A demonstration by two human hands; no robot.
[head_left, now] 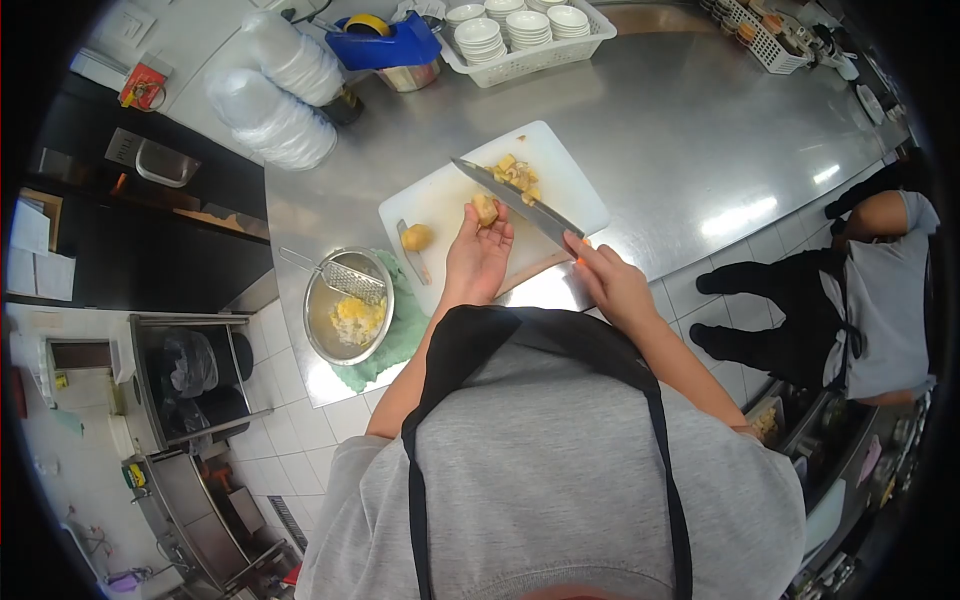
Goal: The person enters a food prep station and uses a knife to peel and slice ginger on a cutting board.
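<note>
My left hand (480, 252) is turned palm up, its fingers closed on a pale yellow peeled piece that looks like a potato (485, 210). In my right hand (610, 278) is the handle of a large kitchen knife (525, 208), its blade slanting up and left just beyond the held piece. Small yellowish scraps (515, 175) lie on the white cutting board (565, 180) behind the blade. Another peeled piece (416, 237) rests at the board's left side, by a slim tool (424, 272). Left of the board, a metal bowl (312, 330) holds grated yellow and white food, with a flat grater (355, 282) across it.
A green cloth (400, 345) lies under the bowl on the steel table (690, 120). At the back are a white basket (540, 62) of stacked small dishes, a blue tape dispenser (385, 45) and wrapped stacks of cups (270, 115). Another person (880, 290) stands at the right.
</note>
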